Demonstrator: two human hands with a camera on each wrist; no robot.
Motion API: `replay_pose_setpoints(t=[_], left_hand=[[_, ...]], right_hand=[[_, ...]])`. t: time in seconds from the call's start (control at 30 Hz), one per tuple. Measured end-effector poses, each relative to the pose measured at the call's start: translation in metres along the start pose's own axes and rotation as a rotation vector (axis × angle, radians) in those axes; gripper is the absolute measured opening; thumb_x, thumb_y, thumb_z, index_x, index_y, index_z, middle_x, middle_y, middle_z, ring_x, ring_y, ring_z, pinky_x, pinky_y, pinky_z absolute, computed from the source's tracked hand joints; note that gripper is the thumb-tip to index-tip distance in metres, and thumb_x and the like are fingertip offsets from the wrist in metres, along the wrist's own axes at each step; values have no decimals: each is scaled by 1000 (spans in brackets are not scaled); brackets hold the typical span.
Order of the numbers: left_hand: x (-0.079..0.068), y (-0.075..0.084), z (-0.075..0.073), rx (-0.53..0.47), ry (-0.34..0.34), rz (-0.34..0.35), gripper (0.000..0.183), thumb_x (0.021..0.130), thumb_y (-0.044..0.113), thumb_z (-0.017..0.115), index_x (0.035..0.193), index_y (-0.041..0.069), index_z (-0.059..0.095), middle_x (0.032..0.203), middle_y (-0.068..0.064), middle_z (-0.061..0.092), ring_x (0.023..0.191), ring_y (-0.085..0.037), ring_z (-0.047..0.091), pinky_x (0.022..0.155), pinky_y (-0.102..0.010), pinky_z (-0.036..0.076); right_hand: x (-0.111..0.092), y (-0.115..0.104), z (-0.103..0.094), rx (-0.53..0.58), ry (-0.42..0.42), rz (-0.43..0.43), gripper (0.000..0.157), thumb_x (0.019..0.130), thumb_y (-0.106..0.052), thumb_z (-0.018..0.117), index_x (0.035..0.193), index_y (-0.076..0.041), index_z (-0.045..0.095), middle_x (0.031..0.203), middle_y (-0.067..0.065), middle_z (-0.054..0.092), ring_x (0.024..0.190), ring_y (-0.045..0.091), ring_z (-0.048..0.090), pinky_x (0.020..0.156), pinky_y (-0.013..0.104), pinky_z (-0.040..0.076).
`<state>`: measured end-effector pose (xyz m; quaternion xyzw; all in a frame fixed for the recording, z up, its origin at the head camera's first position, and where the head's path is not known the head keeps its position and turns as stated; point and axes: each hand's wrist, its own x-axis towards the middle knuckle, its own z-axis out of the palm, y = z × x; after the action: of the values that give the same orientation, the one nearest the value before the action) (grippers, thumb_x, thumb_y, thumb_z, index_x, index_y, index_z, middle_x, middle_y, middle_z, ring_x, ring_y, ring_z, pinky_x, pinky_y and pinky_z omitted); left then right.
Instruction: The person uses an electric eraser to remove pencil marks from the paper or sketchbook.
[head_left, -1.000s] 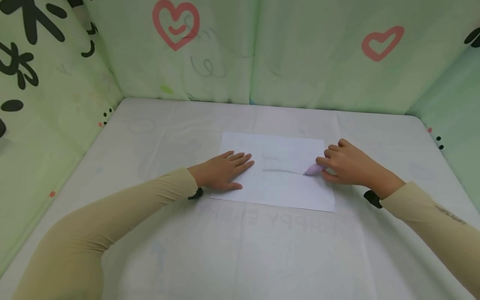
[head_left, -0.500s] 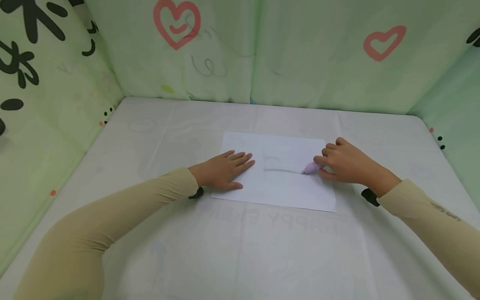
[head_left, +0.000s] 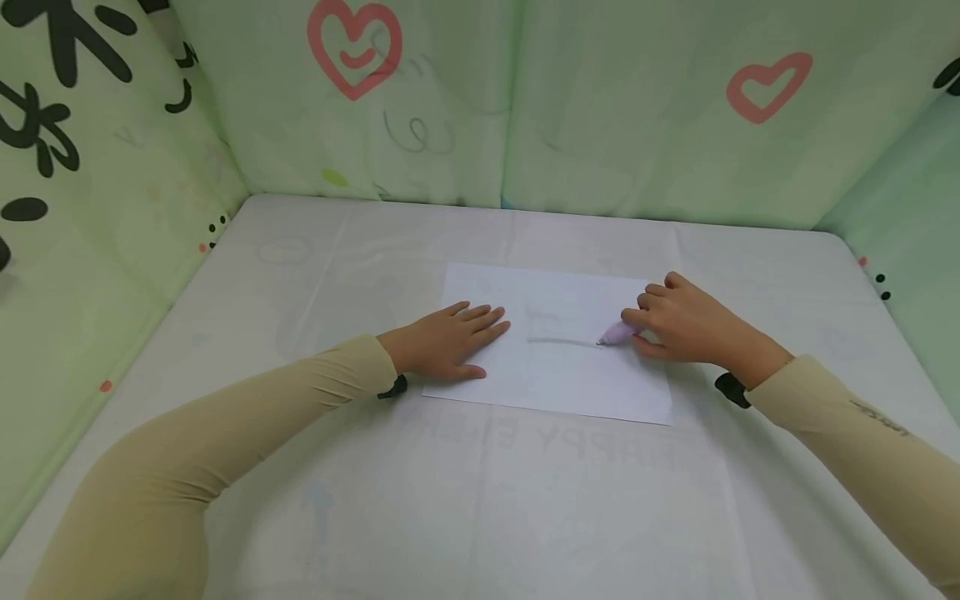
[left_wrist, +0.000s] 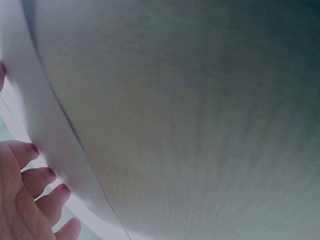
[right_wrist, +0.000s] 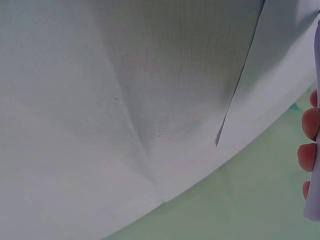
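Note:
A white sheet of paper (head_left: 570, 383) lies on the table, with a thin grey line (head_left: 558, 340) across its middle and fainter marks above it. My left hand (head_left: 446, 343) rests flat on the paper's left part, fingers spread. In the left wrist view its fingertips (left_wrist: 52, 200) show beside the paper's edge. Over the right part of the sheet, my right hand (head_left: 678, 325) grips a lilac pen (head_left: 618, 333). The pen's tip meets the paper at the right end of the line. The right wrist view shows curled fingers (right_wrist: 310, 125) around the pen's barrel.
A white cloth with faint lettering covers the table (head_left: 375, 500). Pale green curtains (head_left: 600, 150) with printed hearts stand along the back and both sides. A black strap (head_left: 731, 389) is partly visible at the right wrist.
My right hand and the pen have slid slightly left and a little away from me, the tip staying near the line's right end. The left hand holds its place.

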<state>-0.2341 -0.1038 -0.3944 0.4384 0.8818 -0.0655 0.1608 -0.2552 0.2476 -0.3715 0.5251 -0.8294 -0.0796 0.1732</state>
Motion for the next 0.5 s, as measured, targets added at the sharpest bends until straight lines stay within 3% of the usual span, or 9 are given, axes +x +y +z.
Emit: replay_pose_setpoints(t=[0.5], left_hand=[[1,-2,3,16,13,4,73,97,50,39,153,12,9,160,-8,9,148,-25,13,121,-43,10]], right_hand=[[-3,-2,-2,-2,37,-29,19,68,-20,66,79,-9,55,58,3,46,55,17,39,58,33,32]])
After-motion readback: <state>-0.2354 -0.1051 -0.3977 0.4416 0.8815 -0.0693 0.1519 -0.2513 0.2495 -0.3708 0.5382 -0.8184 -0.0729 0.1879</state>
